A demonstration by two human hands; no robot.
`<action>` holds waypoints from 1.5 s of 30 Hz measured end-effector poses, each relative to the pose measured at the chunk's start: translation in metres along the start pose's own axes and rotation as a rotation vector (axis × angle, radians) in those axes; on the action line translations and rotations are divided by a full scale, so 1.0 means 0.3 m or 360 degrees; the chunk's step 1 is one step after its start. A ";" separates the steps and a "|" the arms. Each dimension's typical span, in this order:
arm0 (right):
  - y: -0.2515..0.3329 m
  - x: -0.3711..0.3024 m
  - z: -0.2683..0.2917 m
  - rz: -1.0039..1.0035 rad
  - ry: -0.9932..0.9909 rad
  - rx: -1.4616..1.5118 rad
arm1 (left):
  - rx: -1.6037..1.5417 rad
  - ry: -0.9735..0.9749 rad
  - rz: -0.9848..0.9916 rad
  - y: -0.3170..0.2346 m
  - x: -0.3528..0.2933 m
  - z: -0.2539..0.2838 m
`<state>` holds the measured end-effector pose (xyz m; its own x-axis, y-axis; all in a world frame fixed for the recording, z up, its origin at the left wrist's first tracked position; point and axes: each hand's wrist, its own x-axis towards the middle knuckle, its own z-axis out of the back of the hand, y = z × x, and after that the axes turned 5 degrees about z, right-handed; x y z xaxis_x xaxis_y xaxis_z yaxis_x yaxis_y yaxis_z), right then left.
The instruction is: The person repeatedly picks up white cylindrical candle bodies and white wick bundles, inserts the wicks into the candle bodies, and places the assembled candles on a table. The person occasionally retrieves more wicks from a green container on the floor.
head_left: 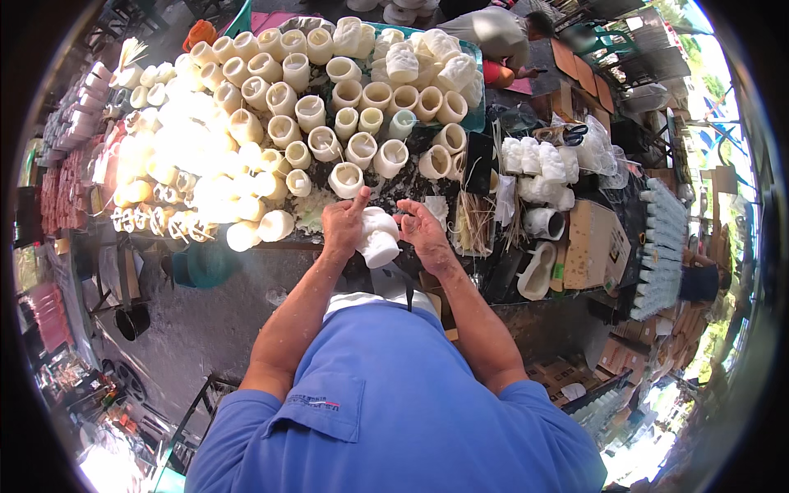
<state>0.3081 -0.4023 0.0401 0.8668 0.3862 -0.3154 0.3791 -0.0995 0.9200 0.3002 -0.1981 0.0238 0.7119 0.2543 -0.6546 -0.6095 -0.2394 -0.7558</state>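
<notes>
At the table's near edge, my left hand (342,228) grips a white moulded figure (380,238) with a rounded, ridged top and a smooth cylindrical base. The thumb points up and away from me. Just right of the figure is my right hand (426,238), its fingers spread and holding nothing; whether a fingertip touches the figure I cannot tell. Beyond my hands stand many cream-coloured cup-shaped moulds (325,144), several with white or cream material inside. The nearest cup-shaped mould (346,180) sits just past my left thumb.
White figures (403,62) are heaped at the back in a teal tray (474,115). To the right lie thin sticks (472,222), more white castings (538,168), and a cardboard piece (593,246). Glare hides moulds at left. Another person (493,33) bends over beyond the table.
</notes>
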 end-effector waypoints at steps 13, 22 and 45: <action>0.061 -0.026 -0.099 0.0185 -0.0177 -0.0485 | -0.1037 0.0854 -0.0135 0.047 -0.182 0.056; 0.076 -0.052 -0.197 0.0734 -0.0529 -0.0831 | -0.1021 0.0593 -0.0179 0.013 -0.213 0.057; 0.134 -0.066 -0.259 0.0252 -0.0409 0.0852 | -0.1014 0.0623 -0.0293 -0.115 -0.172 0.046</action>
<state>0.2810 -0.3428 0.1012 0.9510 0.1023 -0.2917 0.2916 -0.6100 0.7368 0.2796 -0.1901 0.0834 0.9262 0.0205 -0.3766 -0.2353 -0.7488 -0.6196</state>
